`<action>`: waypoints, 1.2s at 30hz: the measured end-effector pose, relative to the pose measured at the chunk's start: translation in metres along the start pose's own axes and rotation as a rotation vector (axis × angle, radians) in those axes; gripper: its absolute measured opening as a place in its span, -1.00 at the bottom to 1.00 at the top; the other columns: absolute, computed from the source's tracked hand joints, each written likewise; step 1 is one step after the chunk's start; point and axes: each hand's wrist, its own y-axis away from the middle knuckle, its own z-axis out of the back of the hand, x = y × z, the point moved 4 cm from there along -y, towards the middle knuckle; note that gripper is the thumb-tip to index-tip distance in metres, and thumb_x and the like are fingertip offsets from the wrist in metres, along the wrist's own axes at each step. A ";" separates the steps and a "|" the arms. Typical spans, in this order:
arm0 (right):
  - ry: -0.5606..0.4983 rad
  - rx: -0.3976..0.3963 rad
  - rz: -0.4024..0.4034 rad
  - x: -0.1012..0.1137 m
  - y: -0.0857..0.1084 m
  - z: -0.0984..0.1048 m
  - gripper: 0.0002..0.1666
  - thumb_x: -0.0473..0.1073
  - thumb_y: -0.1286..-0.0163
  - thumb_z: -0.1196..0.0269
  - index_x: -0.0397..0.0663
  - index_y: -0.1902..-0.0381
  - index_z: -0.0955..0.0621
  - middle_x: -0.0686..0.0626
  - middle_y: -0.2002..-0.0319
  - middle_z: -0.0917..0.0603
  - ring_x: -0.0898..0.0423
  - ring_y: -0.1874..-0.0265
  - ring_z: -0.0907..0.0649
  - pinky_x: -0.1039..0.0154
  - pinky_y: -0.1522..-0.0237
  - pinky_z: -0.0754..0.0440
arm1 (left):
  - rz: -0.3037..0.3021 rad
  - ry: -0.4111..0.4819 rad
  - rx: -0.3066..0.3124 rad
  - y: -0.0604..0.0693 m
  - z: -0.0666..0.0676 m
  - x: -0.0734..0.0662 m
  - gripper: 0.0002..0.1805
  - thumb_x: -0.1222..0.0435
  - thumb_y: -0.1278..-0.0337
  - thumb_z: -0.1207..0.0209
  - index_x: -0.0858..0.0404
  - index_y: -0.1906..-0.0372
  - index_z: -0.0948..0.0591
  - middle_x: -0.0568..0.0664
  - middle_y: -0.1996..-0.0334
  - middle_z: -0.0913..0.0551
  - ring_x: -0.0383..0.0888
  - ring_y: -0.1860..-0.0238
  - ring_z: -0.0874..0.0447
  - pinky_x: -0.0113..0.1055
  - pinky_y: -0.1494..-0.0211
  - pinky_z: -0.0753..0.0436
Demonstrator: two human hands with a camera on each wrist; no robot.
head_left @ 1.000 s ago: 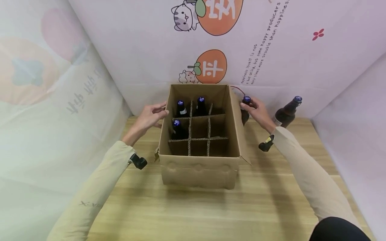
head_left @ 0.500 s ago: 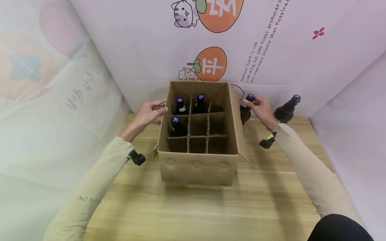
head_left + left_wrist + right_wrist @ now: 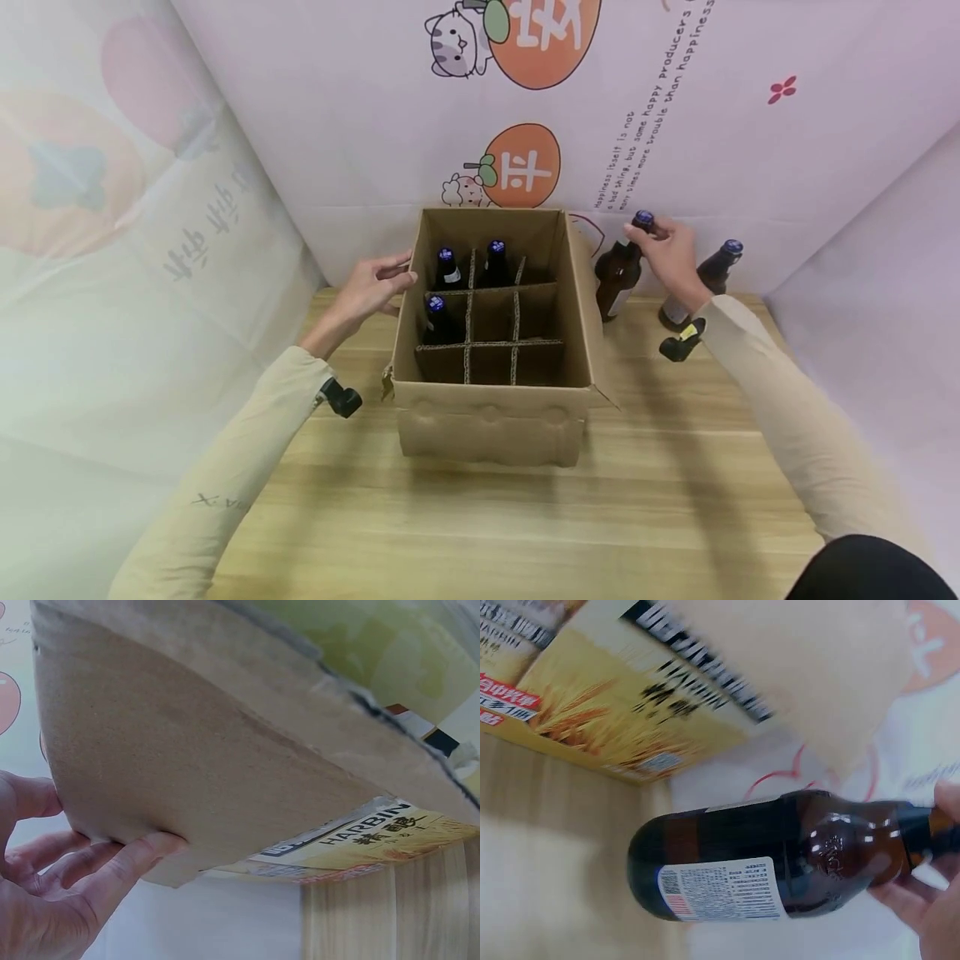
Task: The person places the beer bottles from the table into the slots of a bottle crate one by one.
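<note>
An open-topped cardboard box with a divider grid stands mid-table, and three blue-capped bottles sit in its left and back cells. My left hand touches the box's left side; in the left wrist view its fingertips rest against the brown cardboard flap. To the right of the box, my right hand pinches a brown beer bottle by its neck just below the cap. That bottle tilts slightly, and its labelled body shows in the right wrist view.
Another brown bottle stands behind my right hand at the back right, partly hidden by it. Printed cloth walls enclose the wooden table at the back and sides. The box's right flap hangs outward.
My right hand has moved up and to the right, raising the bottle beside the box so more of its body shows. My left hand stays at the box's left side.
</note>
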 end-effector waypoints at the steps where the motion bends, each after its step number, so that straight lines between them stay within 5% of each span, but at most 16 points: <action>1: 0.010 -0.012 0.014 0.009 -0.002 0.003 -0.60 0.10 -0.39 -0.45 -0.15 0.32 -0.71 0.38 0.57 -0.63 0.34 0.52 -0.51 0.49 0.57 -0.38 | -0.003 0.003 0.000 -0.001 0.000 0.000 -0.34 0.28 -0.53 -0.13 0.20 -0.62 -0.27 0.27 -0.49 -0.43 0.23 -0.40 -0.53 -0.35 0.18 -0.84; 8: 0.034 -0.080 0.111 0.073 -0.009 0.027 -0.73 0.03 -0.37 -0.46 -0.05 0.33 -0.77 0.34 0.56 -0.67 0.33 0.54 -0.56 0.45 0.52 -0.42 | -0.021 0.011 0.005 -0.005 -0.003 0.003 -0.35 0.27 -0.54 -0.12 0.20 -0.62 -0.26 0.28 -0.47 -0.44 0.22 -0.41 -0.53 -0.38 0.21 -0.84; 17: 0.061 -0.173 0.292 0.154 -0.004 0.049 -0.61 0.06 -0.33 -0.48 -0.17 0.16 -0.82 0.48 0.45 -0.66 0.47 0.42 -0.68 0.61 0.29 -0.60 | -0.031 0.020 -0.002 -0.007 -0.007 0.003 -0.34 0.27 -0.52 -0.14 0.22 -0.61 -0.28 0.28 -0.48 -0.43 0.23 -0.40 -0.54 -0.36 0.27 -0.84; 25: -0.074 -0.085 0.296 0.206 0.003 0.041 -0.80 0.00 -0.29 -0.51 -0.01 0.31 -0.83 0.31 0.43 -0.74 0.34 0.38 -0.72 0.52 0.21 -0.62 | -0.033 0.034 0.001 -0.009 -0.006 0.003 -0.34 0.28 -0.53 -0.12 0.23 -0.62 -0.26 0.30 -0.49 -0.41 0.25 -0.42 -0.51 -0.39 0.29 -0.83; 31: -0.087 -0.111 0.350 0.229 0.012 0.032 -0.81 -0.02 -0.30 -0.50 0.00 0.33 -0.82 0.31 0.45 -0.73 0.33 0.39 -0.73 0.47 0.22 -0.60 | -0.021 0.037 0.002 -0.009 -0.008 0.004 -0.35 0.29 -0.53 -0.13 0.23 -0.61 -0.27 0.30 -0.48 -0.43 0.25 -0.41 -0.52 -0.33 0.25 -0.85; 36: -0.164 0.000 0.310 0.247 0.012 0.014 -0.74 -0.01 -0.32 -0.51 -0.08 0.19 -0.83 0.19 0.36 -0.80 0.21 0.32 -0.75 0.40 0.10 -0.66 | -0.029 0.040 -0.003 -0.007 -0.006 0.003 -0.34 0.30 -0.53 -0.12 0.25 -0.61 -0.26 0.30 -0.49 -0.41 0.26 -0.42 -0.51 -0.35 0.26 -0.84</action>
